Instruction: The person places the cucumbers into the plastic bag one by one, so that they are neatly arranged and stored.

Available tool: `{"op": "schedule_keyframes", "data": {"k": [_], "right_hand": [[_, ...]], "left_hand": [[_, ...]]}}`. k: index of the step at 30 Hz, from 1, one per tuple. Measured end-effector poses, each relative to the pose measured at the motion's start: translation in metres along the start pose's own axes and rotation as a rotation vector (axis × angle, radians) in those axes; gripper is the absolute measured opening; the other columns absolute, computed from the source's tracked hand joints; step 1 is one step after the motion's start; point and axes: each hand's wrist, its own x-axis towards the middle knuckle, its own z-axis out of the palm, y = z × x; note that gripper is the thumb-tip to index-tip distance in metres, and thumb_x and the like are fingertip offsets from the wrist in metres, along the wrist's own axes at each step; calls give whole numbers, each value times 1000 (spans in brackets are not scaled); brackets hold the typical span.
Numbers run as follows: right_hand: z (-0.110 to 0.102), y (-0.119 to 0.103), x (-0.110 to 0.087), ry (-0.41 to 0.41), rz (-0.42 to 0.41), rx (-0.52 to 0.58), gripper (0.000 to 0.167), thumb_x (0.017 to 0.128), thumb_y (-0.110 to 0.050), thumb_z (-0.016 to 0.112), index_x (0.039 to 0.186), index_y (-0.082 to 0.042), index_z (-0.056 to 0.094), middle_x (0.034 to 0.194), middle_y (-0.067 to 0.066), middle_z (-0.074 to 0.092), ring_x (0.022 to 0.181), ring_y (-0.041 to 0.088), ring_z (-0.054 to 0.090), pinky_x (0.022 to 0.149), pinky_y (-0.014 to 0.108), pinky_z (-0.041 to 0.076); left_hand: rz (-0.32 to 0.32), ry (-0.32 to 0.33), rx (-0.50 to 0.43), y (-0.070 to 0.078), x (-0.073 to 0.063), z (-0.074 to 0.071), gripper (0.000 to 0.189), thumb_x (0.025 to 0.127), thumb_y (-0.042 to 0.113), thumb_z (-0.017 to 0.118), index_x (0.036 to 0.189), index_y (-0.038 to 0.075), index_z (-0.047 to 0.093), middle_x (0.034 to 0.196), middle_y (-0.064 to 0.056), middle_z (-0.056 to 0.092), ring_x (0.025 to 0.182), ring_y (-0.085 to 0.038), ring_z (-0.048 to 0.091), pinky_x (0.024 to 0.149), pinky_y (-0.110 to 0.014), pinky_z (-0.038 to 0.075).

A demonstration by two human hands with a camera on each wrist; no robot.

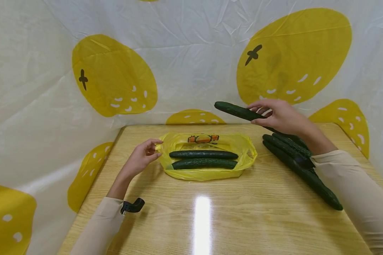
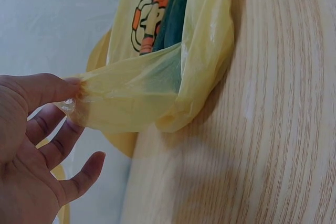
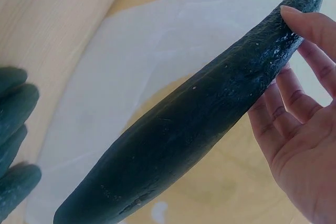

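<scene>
- Cucumber (image 1: 234,109), one, dark green: raised clear of the surface (image 1: 175,212), slanting, one end pointing left towards the bag's side.
- Right grip (image 1: 279,115): clamped on that cucumber, thumb on one side and fingers on the other, nearer one end in the right wrist view.
- Bag (image 1: 207,174), yellow plastic, printed: lying on the surface, mouth open.
- Left grip (image 1: 143,156): thumb and finger together, pinching the bag's left edge and drawing it taut.
- Bagged cucumbers (image 1: 203,154), two: lying side by side inside the bag.
- Loose cucumbers (image 1: 316,186), several, exact count hidden by the arm: heaped right of the bag.
- Step, as judged: carrying a further cucumber to the bag.
- Next move, as judged: calls for bringing it left, levelling it over the mouth and lowering it beside the bagged pair, edge held open.
</scene>
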Motion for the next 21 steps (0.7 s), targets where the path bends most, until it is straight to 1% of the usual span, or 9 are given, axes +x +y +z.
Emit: {"op": "schedule_keyframes", "data": {"k": [3,7,12,21], "right_hand": [[3,-6,4,7,-26,22,41,91,-13,78,131,-16,68,117,5,68,102,23,66,86,41,55],[7,-13,8,13,-69,34,41,91,-11,78,131,-16,68,117,4,68,102,23,66,86,39,55],[11,-22,14,14,-127,39,43,90,-8,78,131,-13,67,118,4,68,101,22,66,85,41,55],[16,-39,22,22,-217,56,43,89,-8,79,131,-13,67,116,1,69,98,19,67,83,41,56]], "left_hand": [[9,3,-1,1,0,0,40,96,5,70,135,3,61,98,-13,54,87,-26,55,76,-29,51],[17,5,4,2,0,0,40,95,3,70,135,2,61,97,-12,53,87,-26,55,77,-31,51],[12,2,9,2,-1,1,41,96,3,70,135,2,60,98,-12,54,88,-26,56,80,-34,52],[1,-1,3,3,-1,2,42,96,6,70,136,4,60,100,-14,55,90,-25,56,80,-31,51]]}}
